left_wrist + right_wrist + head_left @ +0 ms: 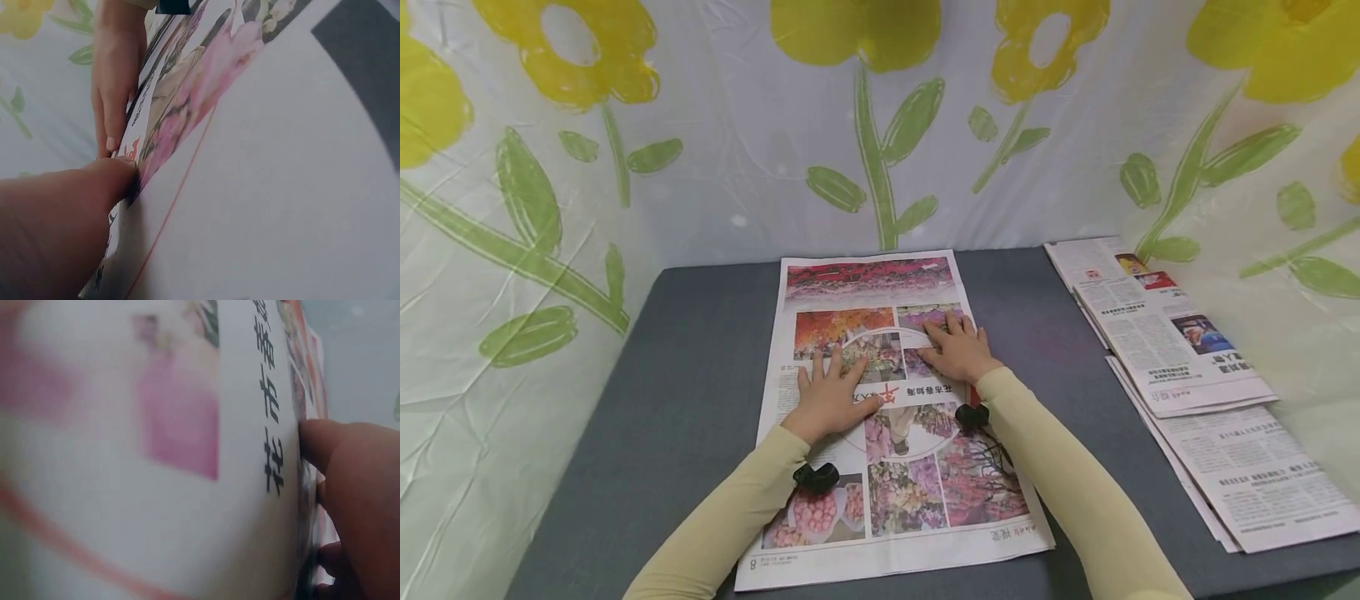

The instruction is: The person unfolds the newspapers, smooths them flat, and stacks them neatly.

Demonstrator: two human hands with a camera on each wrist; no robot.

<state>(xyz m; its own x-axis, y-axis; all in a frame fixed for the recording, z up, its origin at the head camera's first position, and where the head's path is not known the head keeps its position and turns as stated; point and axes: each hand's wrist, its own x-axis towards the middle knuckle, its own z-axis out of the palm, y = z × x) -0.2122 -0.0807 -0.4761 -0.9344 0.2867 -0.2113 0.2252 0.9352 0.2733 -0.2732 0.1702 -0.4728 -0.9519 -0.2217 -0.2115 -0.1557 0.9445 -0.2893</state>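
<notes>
A newspaper sheet (820, 562) covered in colour flower photos lies flat in the middle of the dark table, upside down to the camera. Fingers spread, my left hand (827, 400) rests on its left middle part. My right hand (958, 350) lies on the right side, a little farther up, with its fingers also spread. In the left wrist view, the left thumb (112, 178) touches the paper, and the right hand (115, 81) shows beyond it. The right wrist view shows the right hand (362, 500) against printed characters on the paper. Neither hand grips anything.
Several folded newspapers (1180, 367) lie overlapping along the right side of the dark table (700, 358). A pale curtain (722, 167) with yellow flowers hangs behind the table and on both sides. Small black devices (816, 477) sit at both wrists.
</notes>
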